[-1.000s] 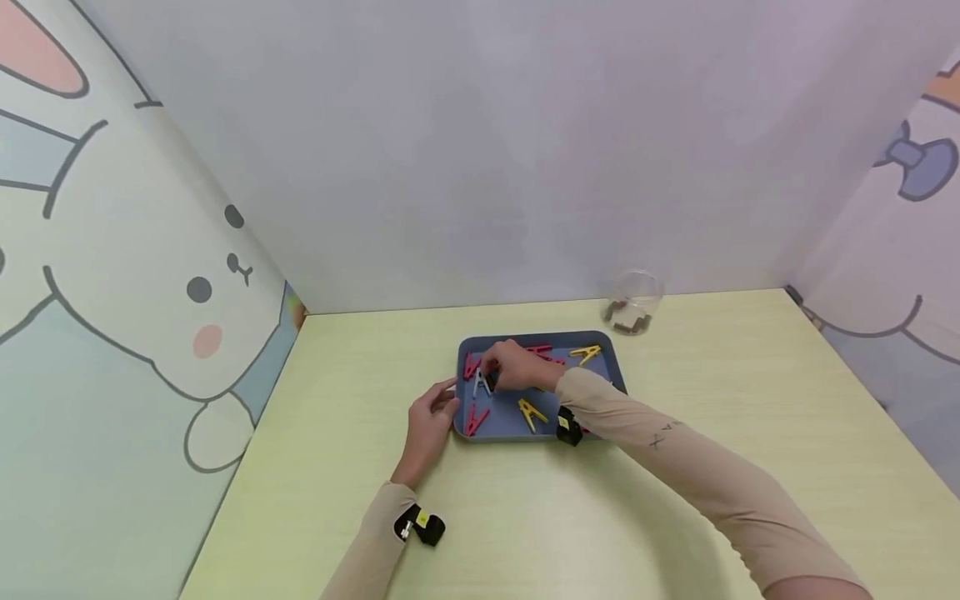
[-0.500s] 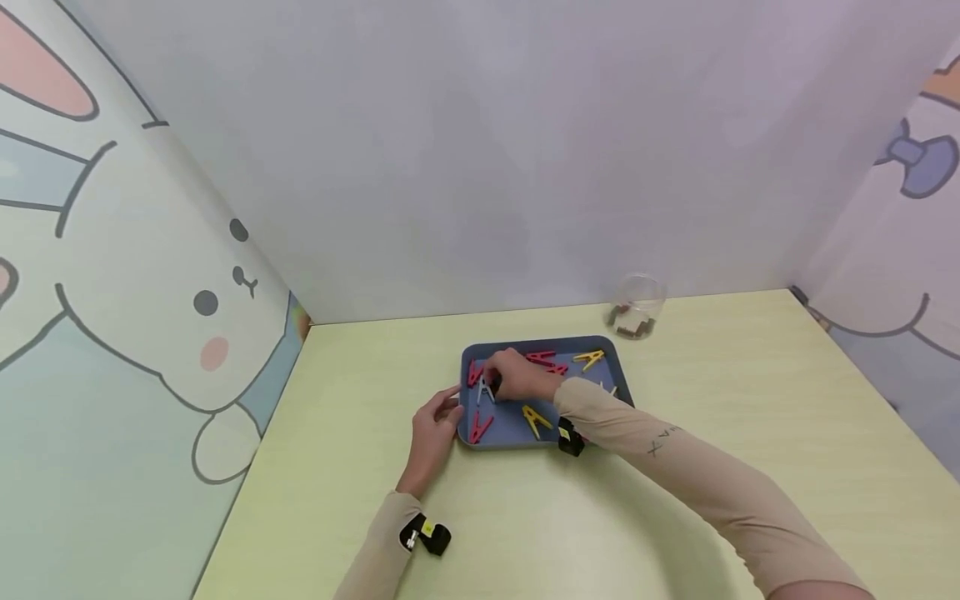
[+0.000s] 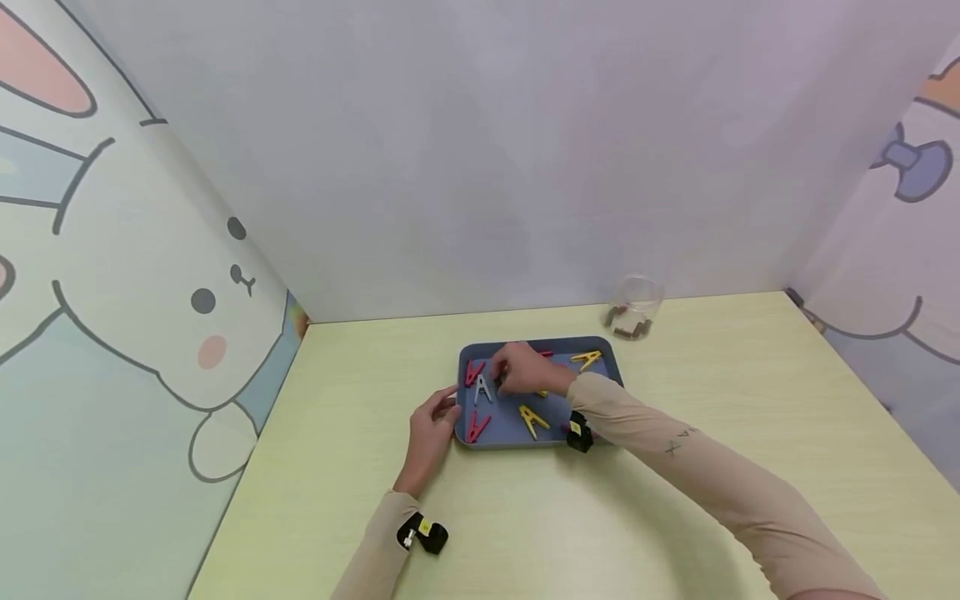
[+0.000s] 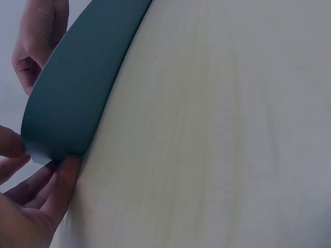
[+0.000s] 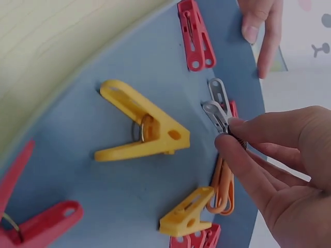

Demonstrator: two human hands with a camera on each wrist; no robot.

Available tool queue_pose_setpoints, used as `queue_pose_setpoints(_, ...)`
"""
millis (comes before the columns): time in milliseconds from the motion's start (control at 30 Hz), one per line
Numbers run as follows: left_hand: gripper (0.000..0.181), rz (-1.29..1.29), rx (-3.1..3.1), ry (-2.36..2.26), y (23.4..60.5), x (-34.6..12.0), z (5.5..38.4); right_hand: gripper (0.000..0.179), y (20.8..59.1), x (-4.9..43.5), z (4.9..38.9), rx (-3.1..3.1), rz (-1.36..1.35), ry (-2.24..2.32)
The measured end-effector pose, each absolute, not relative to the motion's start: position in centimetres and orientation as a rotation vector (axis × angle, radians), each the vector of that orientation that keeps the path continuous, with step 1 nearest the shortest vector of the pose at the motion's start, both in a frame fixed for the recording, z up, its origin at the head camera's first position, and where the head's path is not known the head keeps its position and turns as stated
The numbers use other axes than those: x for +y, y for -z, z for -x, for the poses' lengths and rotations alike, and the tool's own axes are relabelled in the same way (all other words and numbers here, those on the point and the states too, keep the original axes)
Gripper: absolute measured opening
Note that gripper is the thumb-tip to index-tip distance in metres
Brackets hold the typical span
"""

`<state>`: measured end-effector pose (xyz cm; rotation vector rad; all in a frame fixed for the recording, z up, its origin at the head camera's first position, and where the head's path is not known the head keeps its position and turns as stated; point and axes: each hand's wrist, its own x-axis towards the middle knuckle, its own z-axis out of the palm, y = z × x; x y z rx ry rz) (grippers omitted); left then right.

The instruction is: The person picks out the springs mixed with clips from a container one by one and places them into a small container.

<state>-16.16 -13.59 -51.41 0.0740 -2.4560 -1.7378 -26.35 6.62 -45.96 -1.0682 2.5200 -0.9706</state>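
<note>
A grey-blue tray (image 3: 510, 443) on the table holds several red, yellow, orange and grey spring clips. At its left end is my left hand (image 3: 429, 429), gripping the rim with fingers on the inside and along the outer wall. My right hand (image 3: 521, 369) reaches over the tray. Between its thumb and forefinger it pinches a small dark ridged piece (image 5: 238, 140), mostly covered by the fingertips. Beside them lies a grey clip (image 5: 216, 107), its end right at the fingertips. A yellow clip (image 5: 147, 129) lies nearer the tray's front, and a red clip (image 3: 477, 427) in the front left corner.
Behind the tray to the right stands a clear round jar (image 3: 639, 289) with several short brown pieces at its bottom. The pale wooden table (image 3: 360, 375) ends at a grey wall behind, with printed walls at both sides.
My right hand has shifted slightly to the right, away from the grey clip, which now shows more fully. My left hand keeps its place at the tray; the head view dipped and settled slightly.
</note>
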Motion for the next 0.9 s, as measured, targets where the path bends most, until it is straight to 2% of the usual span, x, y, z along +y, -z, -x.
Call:
queue_pose_setpoints(133,0.033,-0.074,-2.46,1.728,51.5,-13.6,16.2,0.021,45.3,7.3,25.9,2.474,1.013,1.036)
queue_pose_setpoints(900,0.032,-0.075,-2.464,1.701,51.4,-13.6,16.1,0.019,44.0,10.2,25.6,2.403,0.848,1.19)
